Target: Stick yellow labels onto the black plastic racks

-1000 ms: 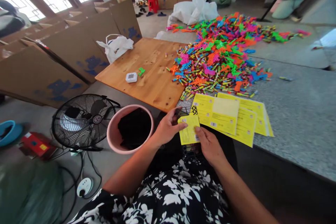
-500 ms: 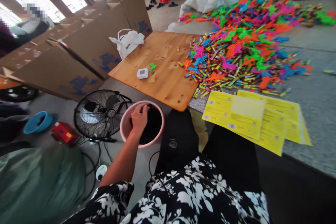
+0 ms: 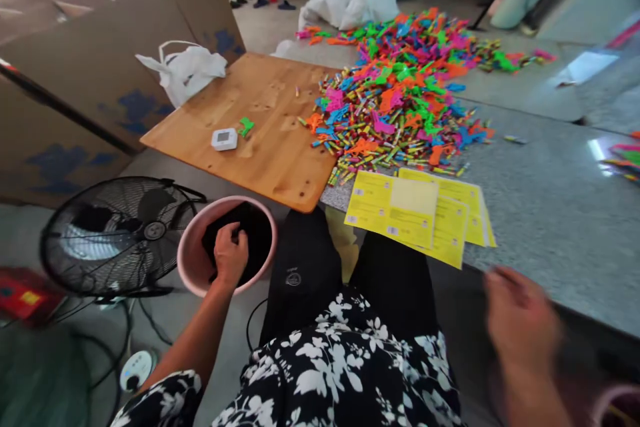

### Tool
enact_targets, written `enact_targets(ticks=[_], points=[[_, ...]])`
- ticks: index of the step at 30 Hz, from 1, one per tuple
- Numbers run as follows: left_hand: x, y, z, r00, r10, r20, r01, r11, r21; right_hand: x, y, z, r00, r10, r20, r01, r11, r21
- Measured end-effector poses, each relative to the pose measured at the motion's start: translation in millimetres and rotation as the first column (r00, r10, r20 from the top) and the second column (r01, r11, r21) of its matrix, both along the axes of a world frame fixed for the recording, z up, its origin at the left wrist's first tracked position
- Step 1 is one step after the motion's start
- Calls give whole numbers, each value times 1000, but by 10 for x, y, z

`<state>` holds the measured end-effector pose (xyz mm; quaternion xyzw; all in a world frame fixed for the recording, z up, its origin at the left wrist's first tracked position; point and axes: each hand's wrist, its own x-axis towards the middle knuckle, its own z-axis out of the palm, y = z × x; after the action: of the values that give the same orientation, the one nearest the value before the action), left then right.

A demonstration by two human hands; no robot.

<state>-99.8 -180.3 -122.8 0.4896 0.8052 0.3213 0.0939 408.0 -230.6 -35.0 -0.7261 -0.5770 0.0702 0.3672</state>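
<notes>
the grey speckled stone bench point(image 3: 545, 233) carries a loose heap of bright plastic toy guns and short striped tubes point(image 3: 395, 107); a knock could send pieces sliding or rolling off. the black round wire-caged floor fan point(image 3: 155, 230) stands just beside the pink round plastic tub point(image 3: 189, 250) (whether it is running, i can't tell), and any draught could shift light paper. the flat yellow printed paper sheets point(image 3: 393, 208) lie overlapping near the heap and seem to reach past the bench's front edge, so a passing forearm could drag them down. the black jumbled contents point(image 3: 257, 240) sit inside the tub; dark on dark, pieces could come up doubled. the left hand point(image 3: 231, 255) is in the tub, its grip curled, around what i cannot tell. the right hand point(image 3: 523, 320) is blurred near the bench edge, its grip unreadable; it could bump that edge.
</notes>
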Motion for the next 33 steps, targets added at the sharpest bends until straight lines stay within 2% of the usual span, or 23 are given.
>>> enact_targets(ticks=[2, 3, 4, 5, 6, 8, 10, 13, 14, 15, 16, 18, 19, 20, 23, 25, 27, 28, 29, 30, 31, 32, 33], points=[[504, 132, 302, 984, -107, 140, 80, 979, 188, -234, 265, -96, 990, 108, 85, -114, 991, 63], [778, 197, 452, 951, -206, 230, 156, 964, 216, -377, 423, -155, 969, 202, 141, -214, 974, 76], [1048, 263, 588, 889, -318, 330, 259, 943, 210, -516, 581, -212, 955, 234, 183, -252, 964, 83], [1300, 331, 702, 810, -377, 450, 329, 926, 185, -638, 723, -262, 944, 244, 220, -267, 960, 80], [1524, 404, 787, 717, -388, 579, 387, 913, 133, -737, 839, -303, 932, 263, 249, -285, 957, 54], [1864, 561, 872, 553, -302, 776, 498, 867, -17, -855, 972, -352, 910, 313, 273, -325, 946, -2], [2054, 719, 869, 464, -143, 874, 517, 845, -136, -888, 979, -366, 876, 403, 264, -405, 913, -50], [2119, 888, 825, 366, 5, 931, 467, 864, -189, -862, 875, -338, 822, 531, 208, -533, 845, -48], [2103, 909, 824, 320, 17, 947, 470, 865, -174, -845, 837, -316, 829, 529, 184, -536, 844, -13], [2078, 909, 834, 262, 8, 965, 482, 865, -138, -828, 802, -286, 859, 488, 157, -499, 866, 39], [2048, 886, 853, 192, -19, 981, 486, 870, -79, -812, 772, -249, 905, 408, 117, -420, 902, 101], [1996, 778, 903, 28, -95, 995, 449, 891, 72, -793, 725, -159, 985, 167, -47, -154, 967, 205], [1981, 700, 925, -36, -136, 990, 420, 897, 138, -794, 706, -109, 981, 75, -177, -38, 979, 202], [1975, 615, 939, -71, -169, 983, 401, 897, 184, -805, 690, -60, 946, 34, -321, 19, 987, 161], [1979, 385, 924, -42, -206, 978, 469, 860, 202, -878, 673, 71, 743, 86, -663, -65, 996, 57], [1934, 328, 902, -18, -223, 975, 541, 818, 197, -908, 689, 150, 649, 133, -749, -108, 991, 83], [1803, 382, 927, -8, -251, 968, 502, 836, 221, -875, 721, 239, 596, 169, -785, -164, 983, 87], [1710, 442, 968, 1, -274, 962, 446, 861, 245, -835, 738, 288, 561, 199, -803, -262, 963, 56], [1609, 510, 1027, 15, -298, 954, 396, 878, 268, -785, 757, 338, 517, 235, -823, -399, 917, 11], [1514, 577, 1099, 29, -316, 948, 381, 880, 282, -734, 776, 386, 462, 265, -846, -549, 835, -38], [1437, 631, 1174, 31, -320, 947, 428, 860, 276, -689, 799, 426, 405, 282, -870, -686, 723, -85], [1388, 666, 1243, 27, -305, 952, 518, 819, 248, -659, 824, 455, 355, 285, -890, -794, 595, -126], [1375, 679, 1297, 22, -269, 963, 626, 755, 196, -647, 851, 472, 321, 277, -906, -866, 472, -162]])
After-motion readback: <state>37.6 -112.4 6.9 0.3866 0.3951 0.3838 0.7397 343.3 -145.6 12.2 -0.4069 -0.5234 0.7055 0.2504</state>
